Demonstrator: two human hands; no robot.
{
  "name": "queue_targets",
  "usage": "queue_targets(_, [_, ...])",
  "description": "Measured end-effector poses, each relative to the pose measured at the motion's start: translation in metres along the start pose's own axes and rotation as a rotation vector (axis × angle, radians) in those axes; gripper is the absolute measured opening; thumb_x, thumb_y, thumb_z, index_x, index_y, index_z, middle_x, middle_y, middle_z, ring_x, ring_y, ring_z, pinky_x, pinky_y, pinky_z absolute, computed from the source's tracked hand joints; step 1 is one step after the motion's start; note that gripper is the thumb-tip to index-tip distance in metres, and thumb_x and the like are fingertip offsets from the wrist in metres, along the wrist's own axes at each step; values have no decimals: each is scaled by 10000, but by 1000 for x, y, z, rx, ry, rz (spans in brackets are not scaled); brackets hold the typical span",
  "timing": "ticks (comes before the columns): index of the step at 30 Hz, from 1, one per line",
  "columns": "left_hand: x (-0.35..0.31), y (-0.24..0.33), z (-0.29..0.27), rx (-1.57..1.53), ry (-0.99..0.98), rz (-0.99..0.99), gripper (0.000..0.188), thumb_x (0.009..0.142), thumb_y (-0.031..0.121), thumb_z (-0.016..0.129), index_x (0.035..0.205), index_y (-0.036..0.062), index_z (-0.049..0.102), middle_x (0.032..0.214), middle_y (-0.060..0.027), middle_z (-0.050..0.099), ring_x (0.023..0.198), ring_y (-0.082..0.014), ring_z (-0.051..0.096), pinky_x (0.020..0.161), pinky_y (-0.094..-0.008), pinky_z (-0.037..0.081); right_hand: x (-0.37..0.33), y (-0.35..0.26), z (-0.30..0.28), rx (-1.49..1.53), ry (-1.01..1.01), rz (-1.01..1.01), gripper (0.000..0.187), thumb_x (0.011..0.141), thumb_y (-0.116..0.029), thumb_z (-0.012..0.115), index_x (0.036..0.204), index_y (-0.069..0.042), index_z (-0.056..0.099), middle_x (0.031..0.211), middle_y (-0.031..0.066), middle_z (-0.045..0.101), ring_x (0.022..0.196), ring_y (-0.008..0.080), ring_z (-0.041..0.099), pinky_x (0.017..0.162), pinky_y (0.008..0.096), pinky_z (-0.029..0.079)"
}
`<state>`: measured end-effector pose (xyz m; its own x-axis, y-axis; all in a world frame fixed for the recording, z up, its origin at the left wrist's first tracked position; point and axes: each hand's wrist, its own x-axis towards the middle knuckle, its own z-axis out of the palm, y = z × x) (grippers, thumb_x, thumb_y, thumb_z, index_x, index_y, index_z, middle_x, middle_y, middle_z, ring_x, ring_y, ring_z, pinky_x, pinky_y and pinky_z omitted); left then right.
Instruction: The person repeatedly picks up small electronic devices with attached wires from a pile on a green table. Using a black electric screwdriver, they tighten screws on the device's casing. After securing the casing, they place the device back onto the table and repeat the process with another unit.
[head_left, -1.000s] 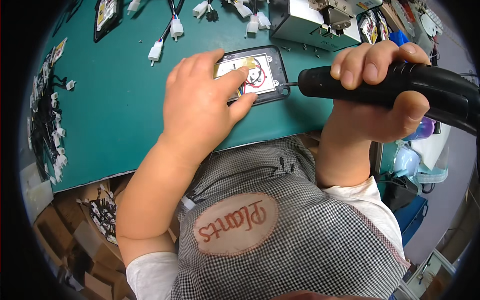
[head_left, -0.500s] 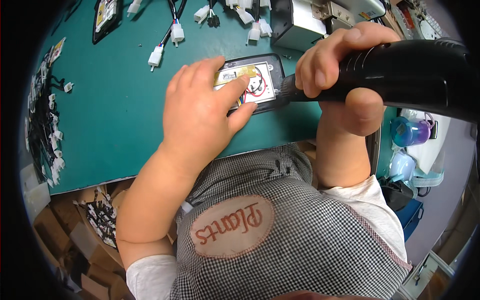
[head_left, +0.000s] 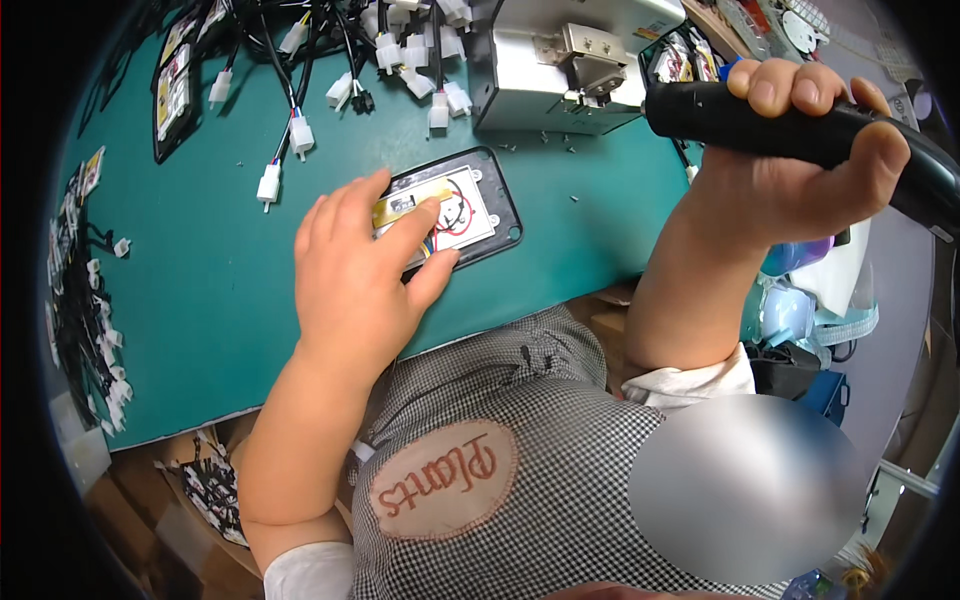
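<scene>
My left hand (head_left: 350,265) lies over the left end of a shallow black plastic case (head_left: 507,212), its fingers gripping it against the table. Inside the case sits a white circuit board (head_left: 478,222) with a yellow-wrapped strip and red and black wires. My right hand (head_left: 785,165) is wrapped round a black electric screwdriver (head_left: 735,118), held up to the right of the case and apart from it. The screwdriver's front end is beside a metal box (head_left: 515,65) with a bracketed mechanism; its bit cannot be made out.
Loose screws (head_left: 573,198) lie on the green table (head_left: 560,255). White connectors on black cables (head_left: 300,135) spread along the far side, near another board case (head_left: 172,100). A cable bundle (head_left: 85,320) lines the left edge. Cups (head_left: 785,310) stand at the right.
My right hand has lifted the screwdriver off the case's right end and carried it right and away, toward the metal box. My left hand keeps its hold on the case.
</scene>
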<state>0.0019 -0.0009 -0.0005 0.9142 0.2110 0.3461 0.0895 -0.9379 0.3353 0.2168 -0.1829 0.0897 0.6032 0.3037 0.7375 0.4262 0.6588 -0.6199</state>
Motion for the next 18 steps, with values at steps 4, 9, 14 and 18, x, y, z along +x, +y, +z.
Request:
queue_targets(4, [1,0,1,-10,12,2,389,668,243,787,1039,152,708,1198,-153,579,1093,-338,545,938,-436,420,6,10,-3,33,54,5,315,902,-419,504,1021,-140,588,769,71,589,637,235,576,635,411,498])
queue_targets(9, [0,0,1,-14,12,6,396,664,246,790,1039,148,708,1198,-154,578,1093,-338,545,937,-437,423,8,20,4,32,95,64,311,898,-373,496,1001,-84,544,767,89,567,641,253,556,643,410,478])
queue_targets(14, [1,-3,0,-31,-12,21,399,684,243,778,1060,137,697,1219,-164,568,1098,-349,543,934,-444,433,3,9,10,186,-54,261,374,895,-417,486,1049,-88,579,803,92,560,674,251,554,656,412,466])
queue_targets(18, [-3,-13,-8,-109,-86,42,406,728,213,748,1117,124,672,1270,-172,546,1142,-378,521,976,-470,418,-12,2,22,292,-169,301,474,869,-487,522,1142,-103,565,858,69,549,723,226,537,699,393,435])
